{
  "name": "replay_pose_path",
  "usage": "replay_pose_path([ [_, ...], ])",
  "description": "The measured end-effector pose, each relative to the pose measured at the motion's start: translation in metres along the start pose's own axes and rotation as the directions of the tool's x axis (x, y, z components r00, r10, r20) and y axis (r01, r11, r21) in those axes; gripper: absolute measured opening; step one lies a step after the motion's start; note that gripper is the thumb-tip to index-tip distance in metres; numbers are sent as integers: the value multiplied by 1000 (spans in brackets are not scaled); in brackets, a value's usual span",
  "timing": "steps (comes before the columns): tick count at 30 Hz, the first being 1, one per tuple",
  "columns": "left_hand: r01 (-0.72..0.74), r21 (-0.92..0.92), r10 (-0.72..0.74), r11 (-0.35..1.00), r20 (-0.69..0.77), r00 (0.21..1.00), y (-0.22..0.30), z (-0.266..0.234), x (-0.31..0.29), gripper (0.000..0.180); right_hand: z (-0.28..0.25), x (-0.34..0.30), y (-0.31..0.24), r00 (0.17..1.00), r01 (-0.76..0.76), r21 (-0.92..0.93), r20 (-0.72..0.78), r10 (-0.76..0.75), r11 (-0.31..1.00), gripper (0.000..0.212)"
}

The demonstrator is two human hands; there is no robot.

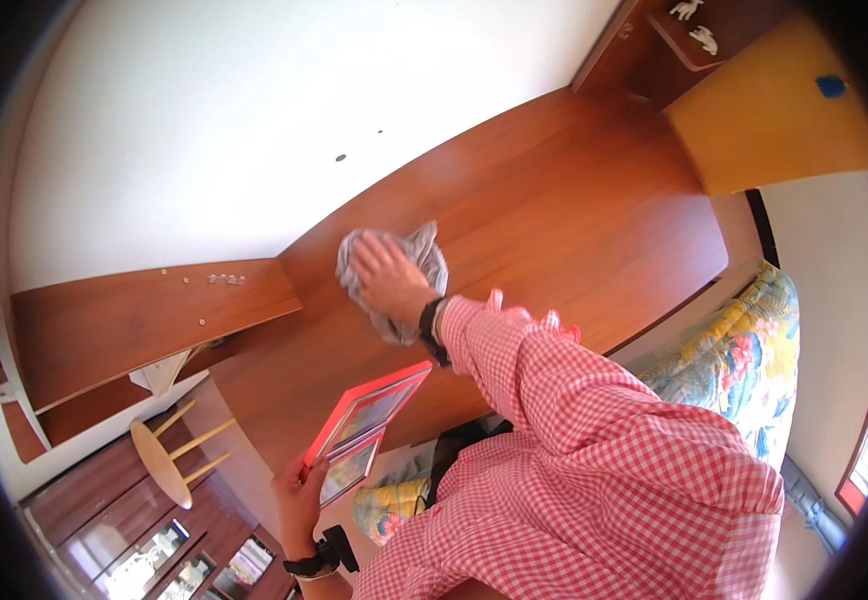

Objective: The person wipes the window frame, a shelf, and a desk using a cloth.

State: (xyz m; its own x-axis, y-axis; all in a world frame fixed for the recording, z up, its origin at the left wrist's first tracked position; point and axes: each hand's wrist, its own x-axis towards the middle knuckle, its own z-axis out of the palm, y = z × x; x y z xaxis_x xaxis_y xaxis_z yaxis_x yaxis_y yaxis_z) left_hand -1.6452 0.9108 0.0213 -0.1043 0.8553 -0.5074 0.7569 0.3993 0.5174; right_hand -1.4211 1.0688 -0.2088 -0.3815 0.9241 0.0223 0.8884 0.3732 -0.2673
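Observation:
My right hand (391, 277) lies flat, fingers stretched out, on a crumpled grey cloth (424, 262). Under the cloth is the reddish-brown wooden desk top (554, 210), near its back left, by the white wall panel. My left hand (300, 500) is closed on the lower left edge of a red picture frame (369, 408). The frame is tilted, held up over the front edge of the desk, and seems to have two panes with pictures. Part of the left fingers is hidden behind it.
A wooden shelf (144, 320) with small clear pieces adjoins the desk at left. A light wooden stool (161, 468) is on the floor below. At right are a flowered chair (754, 350) and a yellow panel (774, 110); white animal figures (704, 40) stand on a corner shelf.

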Motion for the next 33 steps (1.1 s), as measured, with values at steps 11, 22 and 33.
replay_pose_path([
  [11,-135,-49,137,990,53,989,-23,-18,34,23,-26,-209,49,996,-40,37,75,38,999,55],
  [22,26,-59,-23,998,61,998,-43,-21,23,23,-42,-97,191,777,-611,-122,-284,562,782,59],
  [33,162,-117,-168,980,-45,985,-79,-25,-21,23,1,68,14,963,-252,-109,-123,238,962,42],
])
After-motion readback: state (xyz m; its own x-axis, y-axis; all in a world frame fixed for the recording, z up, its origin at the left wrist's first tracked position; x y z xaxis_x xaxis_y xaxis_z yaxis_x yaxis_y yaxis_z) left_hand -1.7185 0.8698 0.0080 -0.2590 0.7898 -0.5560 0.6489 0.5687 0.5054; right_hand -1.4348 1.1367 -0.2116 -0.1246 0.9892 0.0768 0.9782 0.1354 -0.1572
